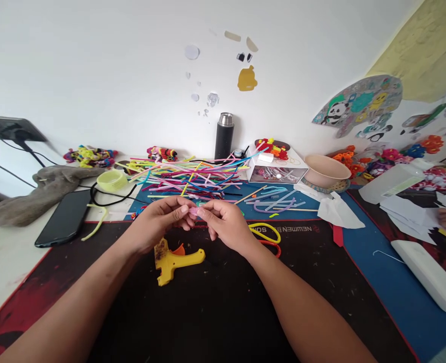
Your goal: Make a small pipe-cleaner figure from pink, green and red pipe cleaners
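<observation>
Both hands at work over a bench (3, 272). The left hand (170, 217) and right hand (225, 222) meet near the middle of the view, each grip closed in a fingertip pinch on opposite ends of a small pink piece (194, 210). The piece is mostly covered by fingers, so its exact form cannot be told. It is held clear of the dark mat (208, 322), probably because so small a part is easier to see and steady from both ends. A yellow glue gun (175, 262), with an orange trigger, lies just on the near side of the hands, touched by neither; its place presumably leaves both free yet keeps it within reach. Beyond them, a loose heap of coloured fuzzy stems (192, 176) spreads across the back, perhaps so that single colours can be picked out. A yellow loop (266, 232), partly hidden, lies beside the right wrist. The phone (64, 219) and the black flask (224, 138) stand apart at the margins, likely to keep the mat usable.
</observation>
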{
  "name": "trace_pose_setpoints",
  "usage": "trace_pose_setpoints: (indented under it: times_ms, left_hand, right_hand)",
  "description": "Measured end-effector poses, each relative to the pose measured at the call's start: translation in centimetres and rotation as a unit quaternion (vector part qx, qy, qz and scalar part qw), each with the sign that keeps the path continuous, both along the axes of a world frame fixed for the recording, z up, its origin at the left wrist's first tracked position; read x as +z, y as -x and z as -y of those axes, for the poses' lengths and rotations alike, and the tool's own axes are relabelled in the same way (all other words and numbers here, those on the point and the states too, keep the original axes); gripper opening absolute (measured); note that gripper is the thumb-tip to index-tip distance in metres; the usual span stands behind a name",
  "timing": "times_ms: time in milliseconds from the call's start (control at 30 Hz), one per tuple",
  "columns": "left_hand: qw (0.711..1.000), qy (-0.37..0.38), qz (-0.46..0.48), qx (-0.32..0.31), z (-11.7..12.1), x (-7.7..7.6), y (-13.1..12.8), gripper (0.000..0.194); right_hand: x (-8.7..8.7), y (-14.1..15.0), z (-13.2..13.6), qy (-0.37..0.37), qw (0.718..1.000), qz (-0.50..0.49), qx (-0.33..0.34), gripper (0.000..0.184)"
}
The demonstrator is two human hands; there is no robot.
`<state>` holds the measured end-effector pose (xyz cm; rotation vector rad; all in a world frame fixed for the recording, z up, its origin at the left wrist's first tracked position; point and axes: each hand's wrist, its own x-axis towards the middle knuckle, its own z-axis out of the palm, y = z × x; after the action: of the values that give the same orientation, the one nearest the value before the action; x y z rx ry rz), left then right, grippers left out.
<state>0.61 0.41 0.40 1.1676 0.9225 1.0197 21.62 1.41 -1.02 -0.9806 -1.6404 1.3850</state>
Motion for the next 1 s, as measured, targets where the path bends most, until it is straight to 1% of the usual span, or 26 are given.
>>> trace_pose_setpoints:
  times_ms: [167,367,533,700,833,1000]
  left_hand:
    - [0.997,0.05,0.063,0.0,-0.02,-0.57,0.06,0.041]
    - [0.994,0.082,0.07,-0.011,-0.06,-0.74,0.24,0.037]
    - [0.992,0.091,0.083,-0.001,-0.05,-0.41,0.42,0.037]
    - [0.991,0.097,0.095,-0.01,0.15,0.17,0.18,0.04]
    - [0.985,0.119,0.125,-0.014,0.22,0.11,-0.15,0.04]
    - [0.976,0.155,0.152,-0.029,0.4,-0.04,-0.24,0.038]
  right_hand:
    - [0.14,-0.17,0.03,-0.004,1.0,-0.005,0.024,0.038]
    - [-0.22,-0.29,-0.1,-0.006,0.999,0.0,0.044,0.032]
    - [-0.01,-0.22,0.01,-0.011,0.999,-0.001,0.036,0.03]
    - [0.17,-0.08,0.15,-0.007,0.999,-0.018,0.035,0.03]
    - [0.1,-0.09,0.13,0.009,0.998,-0.028,0.047,0.033]
    - [0.42,-0.06,0.33,0.039,0.995,-0.055,0.069,0.041]
